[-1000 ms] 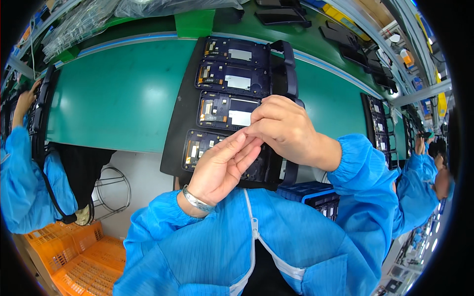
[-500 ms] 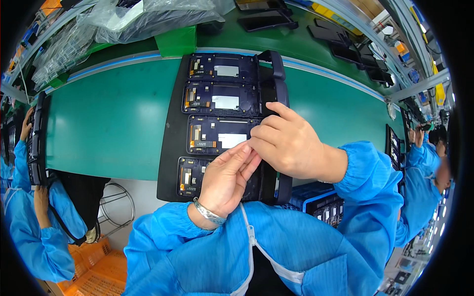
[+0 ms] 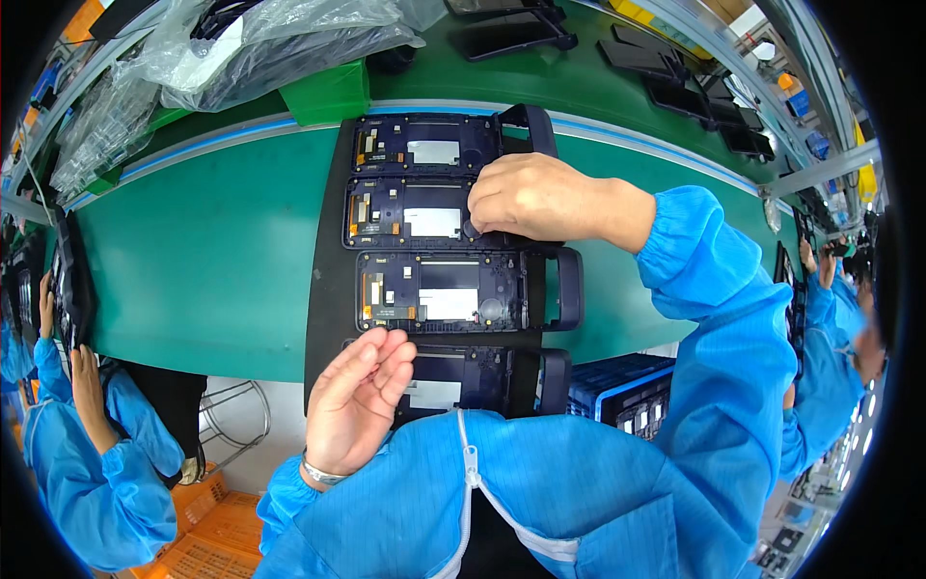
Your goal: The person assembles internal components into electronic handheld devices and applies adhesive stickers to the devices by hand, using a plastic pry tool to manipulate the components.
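My right hand (image 3: 526,198) is closed, its fingertips pinched and pressed down at the right part of the second dark-blue device housing (image 3: 391,212) from the far end. Whatever is in the pinch is hidden. Palm up and loosely cupped, my left hand (image 3: 359,396) has thumb and fingers apart; no thing shows in it. It hovers over the left end of the nearest housing (image 3: 463,372), partly covering it. Between my hands lies another housing (image 3: 449,307), with an orange-brown flex strip and a white rectangle. The farthest housing (image 3: 473,135) stands beyond my right hand.
The housings lie in a column on a black mat (image 3: 328,280) over a green bench (image 3: 203,251). Beyond a rail are a green box (image 3: 328,94), plastic film (image 3: 280,63) and dark panels (image 3: 506,39). A blue crate (image 3: 622,391) stands right; a co-worker (image 3: 96,482) sits left.
My hands have parted. The right has moved away to the second housing, its fingers now curled in; the left has drawn back toward the lower left. The view has shifted slightly.
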The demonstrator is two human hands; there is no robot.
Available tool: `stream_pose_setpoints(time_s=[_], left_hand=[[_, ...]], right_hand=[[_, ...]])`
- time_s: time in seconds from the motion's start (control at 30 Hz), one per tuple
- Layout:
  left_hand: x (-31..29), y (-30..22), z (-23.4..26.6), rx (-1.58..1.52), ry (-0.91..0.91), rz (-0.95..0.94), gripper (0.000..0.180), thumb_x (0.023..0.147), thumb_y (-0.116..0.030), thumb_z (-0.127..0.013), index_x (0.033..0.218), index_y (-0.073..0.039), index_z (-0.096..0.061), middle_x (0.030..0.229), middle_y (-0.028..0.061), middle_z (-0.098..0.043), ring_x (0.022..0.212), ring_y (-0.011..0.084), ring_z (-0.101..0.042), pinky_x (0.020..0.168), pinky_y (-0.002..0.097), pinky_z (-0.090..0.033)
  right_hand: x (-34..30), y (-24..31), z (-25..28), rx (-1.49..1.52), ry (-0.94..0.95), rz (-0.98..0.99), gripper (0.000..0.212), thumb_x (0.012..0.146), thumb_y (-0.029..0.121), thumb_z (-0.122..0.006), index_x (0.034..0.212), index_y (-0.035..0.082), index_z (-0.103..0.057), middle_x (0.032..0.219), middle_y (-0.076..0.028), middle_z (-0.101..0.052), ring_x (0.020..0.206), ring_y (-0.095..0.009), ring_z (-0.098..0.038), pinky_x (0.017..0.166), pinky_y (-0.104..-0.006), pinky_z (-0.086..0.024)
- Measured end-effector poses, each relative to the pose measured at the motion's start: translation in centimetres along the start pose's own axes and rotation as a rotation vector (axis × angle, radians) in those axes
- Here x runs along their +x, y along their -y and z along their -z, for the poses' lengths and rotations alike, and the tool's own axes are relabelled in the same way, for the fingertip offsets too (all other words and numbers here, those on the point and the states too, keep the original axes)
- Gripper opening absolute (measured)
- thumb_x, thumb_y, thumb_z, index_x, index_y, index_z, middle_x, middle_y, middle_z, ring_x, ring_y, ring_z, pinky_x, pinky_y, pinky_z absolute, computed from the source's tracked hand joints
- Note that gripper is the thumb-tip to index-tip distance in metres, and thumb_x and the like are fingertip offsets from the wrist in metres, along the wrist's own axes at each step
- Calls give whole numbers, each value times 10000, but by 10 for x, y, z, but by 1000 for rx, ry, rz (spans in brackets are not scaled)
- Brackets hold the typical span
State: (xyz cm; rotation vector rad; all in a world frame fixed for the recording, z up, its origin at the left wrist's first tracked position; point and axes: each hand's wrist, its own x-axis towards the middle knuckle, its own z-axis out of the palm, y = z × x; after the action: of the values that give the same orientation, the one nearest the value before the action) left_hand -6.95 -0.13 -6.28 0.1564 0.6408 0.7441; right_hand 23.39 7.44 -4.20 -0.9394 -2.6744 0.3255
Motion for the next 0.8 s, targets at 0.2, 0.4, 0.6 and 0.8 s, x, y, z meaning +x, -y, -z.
stream_pose_setpoints(time_s=[0.2, 0.4, 0.6, 0.8], left_hand=[[1, -2, 8, -23, -50, -5, 253, 912, -82, -478, 1139, 16, -531, 1126, 173, -583, 1035, 250, -586, 891, 346, -498], [0, -2, 9, -43, -38, 7, 258, 911, -85, -483, 1143, 20, -529, 1132, 180, -576, 1040, 256, -582, 890, 351, -497], [0, -4, 9, -42, -46, 27, 263, 911, -87, -485, 1147, 23, -525, 1130, 182, -576, 1038, 259, -583, 890, 352, -494], [-1, -6, 8, -49, -55, 51, 264, 912, -85, -482, 1148, 23, -525, 1128, 182, -577, 1027, 255, -587, 887, 350, -493]], right_hand=[[17, -2, -9, -30, -2, 85, 65, 699, 81, -625, 753, 53, -603, 790, -58, -603, 774, -240, -579, 715, -340, -481], [23, -5, -8, -129, 73, 188, 98, 657, 93, -596, 747, 54, -600, 806, -41, -608, 794, -220, -575, 752, -333, -480], [29, -1, -6, -238, 115, 218, 63, 663, 123, -589, 691, 67, -589, 744, -15, -583, 755, -198, -570, 736, -321, -479], [38, 10, -1, -386, 238, 292, 79, 644, 141, -603, 602, 74, -594, 680, -21, -584, 670, -191, -596, 687, -317, -493]])
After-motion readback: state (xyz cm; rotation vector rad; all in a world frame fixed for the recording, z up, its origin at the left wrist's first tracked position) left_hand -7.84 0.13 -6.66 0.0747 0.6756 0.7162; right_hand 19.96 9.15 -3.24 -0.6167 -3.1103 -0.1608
